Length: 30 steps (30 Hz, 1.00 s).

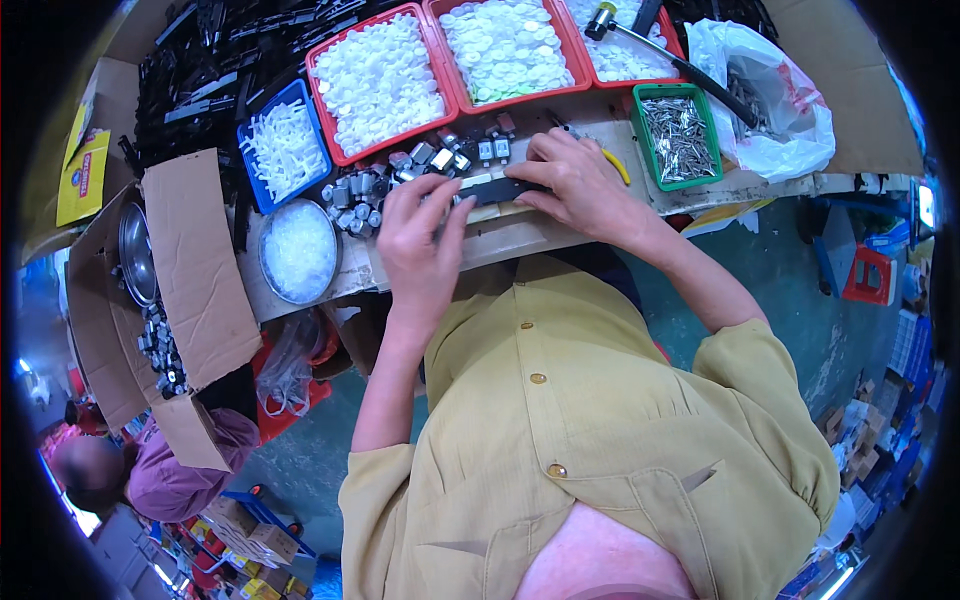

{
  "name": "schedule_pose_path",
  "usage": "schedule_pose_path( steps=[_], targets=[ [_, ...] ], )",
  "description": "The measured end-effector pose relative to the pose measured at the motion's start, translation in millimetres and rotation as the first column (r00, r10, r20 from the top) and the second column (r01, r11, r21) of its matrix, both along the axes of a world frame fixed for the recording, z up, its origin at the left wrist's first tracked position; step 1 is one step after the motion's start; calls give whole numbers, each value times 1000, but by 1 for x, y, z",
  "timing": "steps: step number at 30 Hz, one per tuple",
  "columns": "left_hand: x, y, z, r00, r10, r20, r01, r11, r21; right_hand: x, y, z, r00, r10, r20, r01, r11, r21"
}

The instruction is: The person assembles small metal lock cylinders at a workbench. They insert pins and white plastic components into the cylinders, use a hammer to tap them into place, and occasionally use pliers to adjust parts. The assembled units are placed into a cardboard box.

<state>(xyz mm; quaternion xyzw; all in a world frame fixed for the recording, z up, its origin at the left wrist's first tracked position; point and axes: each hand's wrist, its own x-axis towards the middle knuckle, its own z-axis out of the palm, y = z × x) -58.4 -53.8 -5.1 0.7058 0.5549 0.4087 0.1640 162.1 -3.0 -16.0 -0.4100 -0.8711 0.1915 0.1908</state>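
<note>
Black strip (510, 188) lies flat on the surface (560, 235), just below the small metal motors (420, 165). Left hand (420, 240) and right hand (575, 180) press its ends, fingers spread. Judged light, rigid, narrow; best gripped by the long edges.

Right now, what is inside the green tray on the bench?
The green tray holds a heap of small, thin silvery metal pieces, filling it nearly to the rim. Its floor is covered by them, so whatever lies beneath cannot be seen.
</note>
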Motion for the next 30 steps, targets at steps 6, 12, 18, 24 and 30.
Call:
schedule_pose_path(
  steps=[6,12,18,24,30],
  targets=[
    [16,9,-26,920,-253,-298,284,957,65,-1,-1,-5,1000,24,15,-25,995,101],
    [19,12,-31,895,-234,-380,301,945,125,42,47,16,987,-104,-122,123,980,158],
    [21,11,-35,881,-264,-392,334,935,121,137,104,27,774,-554,307,345,776,529],
    [21,10,-38,884,-233,-406,309,942,132,156,121,9,788,-511,343,296,804,517],
    [21,10,-38,876,-215,-431,302,942,144,120,57,43,929,-369,-22,357,880,312]
  ],
)
